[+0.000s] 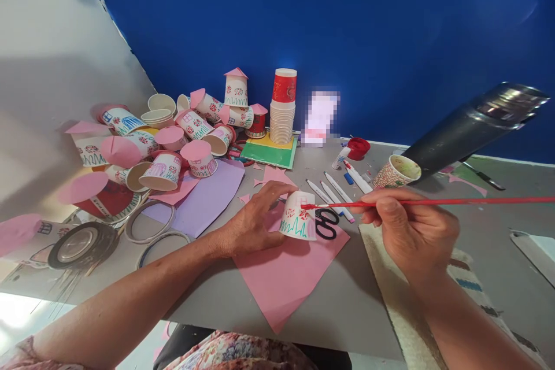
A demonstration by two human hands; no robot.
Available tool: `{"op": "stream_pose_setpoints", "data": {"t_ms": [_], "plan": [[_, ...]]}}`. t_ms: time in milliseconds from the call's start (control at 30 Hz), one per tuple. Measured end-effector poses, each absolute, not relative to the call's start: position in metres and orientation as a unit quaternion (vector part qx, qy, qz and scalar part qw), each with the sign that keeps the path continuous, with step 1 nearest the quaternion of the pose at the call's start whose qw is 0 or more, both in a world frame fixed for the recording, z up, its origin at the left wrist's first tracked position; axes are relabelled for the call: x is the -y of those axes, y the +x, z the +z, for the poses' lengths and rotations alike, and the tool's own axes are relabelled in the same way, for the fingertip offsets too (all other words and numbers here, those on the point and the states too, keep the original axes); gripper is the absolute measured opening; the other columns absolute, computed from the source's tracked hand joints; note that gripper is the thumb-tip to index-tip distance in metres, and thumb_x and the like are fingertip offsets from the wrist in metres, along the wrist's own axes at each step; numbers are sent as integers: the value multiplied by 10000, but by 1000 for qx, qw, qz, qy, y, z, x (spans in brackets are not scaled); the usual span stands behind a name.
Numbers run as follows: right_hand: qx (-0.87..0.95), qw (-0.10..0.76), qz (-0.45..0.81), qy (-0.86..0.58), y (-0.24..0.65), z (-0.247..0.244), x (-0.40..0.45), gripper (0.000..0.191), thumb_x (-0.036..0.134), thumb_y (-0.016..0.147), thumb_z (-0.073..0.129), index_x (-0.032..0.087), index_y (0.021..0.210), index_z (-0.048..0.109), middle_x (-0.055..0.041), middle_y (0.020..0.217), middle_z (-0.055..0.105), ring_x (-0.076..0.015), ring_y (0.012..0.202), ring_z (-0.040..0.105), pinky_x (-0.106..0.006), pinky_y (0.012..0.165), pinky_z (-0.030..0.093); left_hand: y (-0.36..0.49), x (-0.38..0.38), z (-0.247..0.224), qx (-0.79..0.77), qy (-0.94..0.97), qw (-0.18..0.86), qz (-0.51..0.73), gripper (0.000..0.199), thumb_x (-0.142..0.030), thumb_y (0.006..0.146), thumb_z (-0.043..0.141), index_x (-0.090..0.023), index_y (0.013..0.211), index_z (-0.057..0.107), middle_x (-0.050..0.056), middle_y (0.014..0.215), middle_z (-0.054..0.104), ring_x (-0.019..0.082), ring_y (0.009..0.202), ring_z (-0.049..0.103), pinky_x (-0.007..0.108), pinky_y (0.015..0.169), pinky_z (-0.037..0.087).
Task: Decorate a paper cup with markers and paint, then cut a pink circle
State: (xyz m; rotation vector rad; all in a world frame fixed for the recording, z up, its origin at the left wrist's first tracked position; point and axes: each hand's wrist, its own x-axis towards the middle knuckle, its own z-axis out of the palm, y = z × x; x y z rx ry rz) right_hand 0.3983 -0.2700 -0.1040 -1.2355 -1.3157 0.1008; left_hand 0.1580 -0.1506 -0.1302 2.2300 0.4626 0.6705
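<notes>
My left hand (264, 214) grips an upside-down white paper cup (297, 225) from its left side, fingers behind it and thumb near its lower rim. Red dotted flowers, a green zigzag and a faint pink shape are drawn on the cup. Between the fingers and thumb of my right hand (405, 222) is a long red paintbrush (433, 202), its red-wet tip touching the cup's side. Under the cup lies a sheet of pink paper (281, 283). Black-handled scissors (326, 224) rest just right of the cup, their blades hidden.
Decorated cups with pink paper roofs (165, 170) crowd the left, beside tape rolls (82, 245). A cup stack (282, 121) stands at the back. Markers (332, 191), a red paint pot (358, 148), a patterned cup (396, 170), a dark flask (463, 127) and a cloth (385, 277) lie rightward.
</notes>
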Motion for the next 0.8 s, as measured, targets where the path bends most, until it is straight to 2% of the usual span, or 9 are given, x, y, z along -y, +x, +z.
{"op": "stream_pose_setpoints", "data": {"t_ms": [267, 433, 567, 800], "plan": [[581, 601, 73, -543, 397, -105, 271, 173, 294, 997, 673, 251, 865, 775, 35, 685, 740, -104, 522, 653, -235, 498, 529, 159, 151, -129, -174, 879, 353, 271, 669, -172, 792, 780, -250, 1399, 508, 106, 1396, 604, 272, 1321, 570, 455, 1128, 495], [557, 631, 62, -536, 398, -104, 270, 181, 311, 999, 669, 253, 865, 777, 18, 702, 736, -120, 525, 644, -272, 496, 530, 157, 151, -129, -180, 881, 352, 258, 684, -217, 823, 784, -253, 1428, 469, 116, 1438, 578, 268, 1347, 556, 453, 1131, 497], [531, 653, 56, -538, 399, -102, 270, 212, 343, 1004, 659, 233, 860, 769, 0, 708, 746, -127, 513, 635, -284, 472, 510, 156, 151, -128, -197, 878, 351, 258, 713, -178, 810, 767, -263, 1445, 454, 117, 1460, 563, 275, 1354, 562, 442, 1119, 514], [485, 670, 55, -559, 406, -99, 266, 260, 421, 999, 646, 225, 867, 756, -16, 687, 752, -139, 519, 633, -286, 468, 493, 156, 147, -129, -220, 865, 348, 286, 721, -105, 786, 711, -264, 1436, 441, 120, 1463, 555, 286, 1384, 547, 470, 1172, 472]]}}
